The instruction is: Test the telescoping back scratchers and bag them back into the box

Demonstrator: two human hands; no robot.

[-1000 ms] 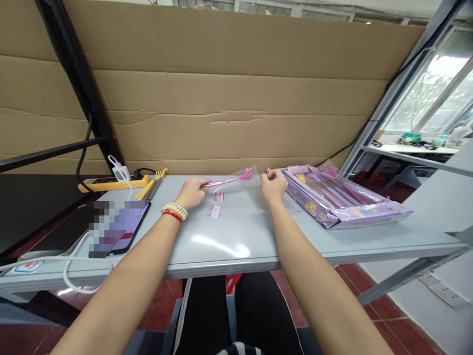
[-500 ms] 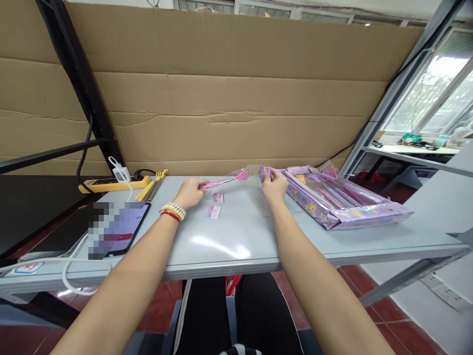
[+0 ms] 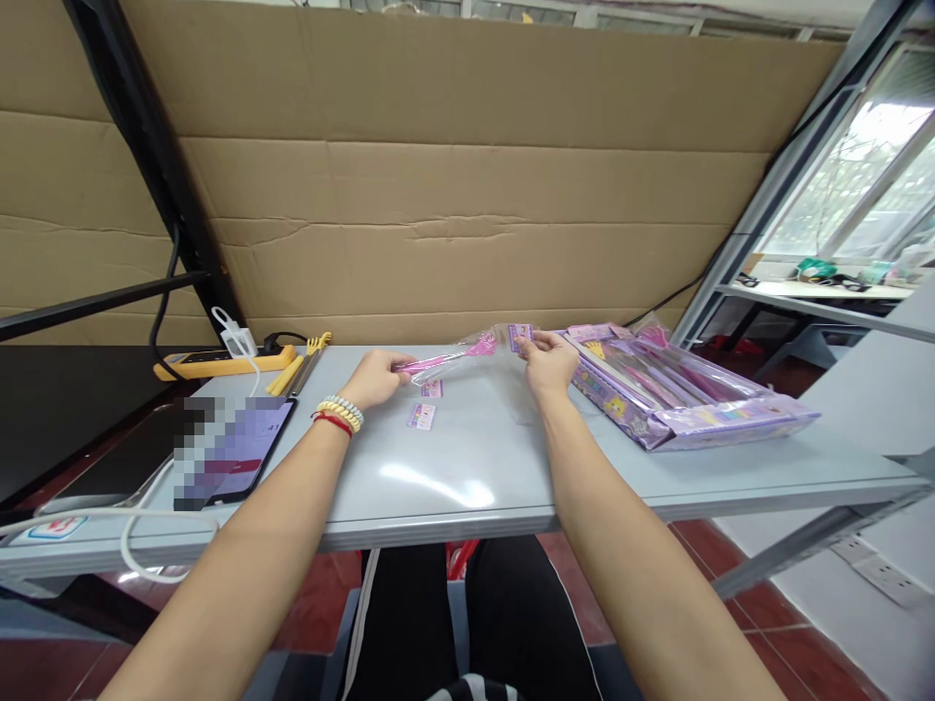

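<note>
My left hand (image 3: 378,378) is closed around the near end of a pink back scratcher (image 3: 480,346), which lies in a clear plastic sleeve (image 3: 454,356) and points to the right. Between the thumb and fingers of my right hand (image 3: 549,362) is a small purple printed card (image 3: 519,336), at the right end of the sleeve. Whether the card is fixed to the sleeve, I cannot tell. Two similar cards lie on the table below the sleeve: one purple card (image 3: 432,388) and one paler card (image 3: 422,417).
At the right stands a purple display box (image 3: 620,409) with several wrapped back scratchers. Yellow-ended back scratchers (image 3: 311,358), a phone (image 3: 252,453) and a yellow power strip (image 3: 226,363) with a white cable are at the left. A cardboard panel (image 3: 467,234) rises behind the grey table (image 3: 467,458).
My right hand has shifted slightly to the right, and the purple card now shows more of its face. The left hand keeps its hold on the back scratcher.
</note>
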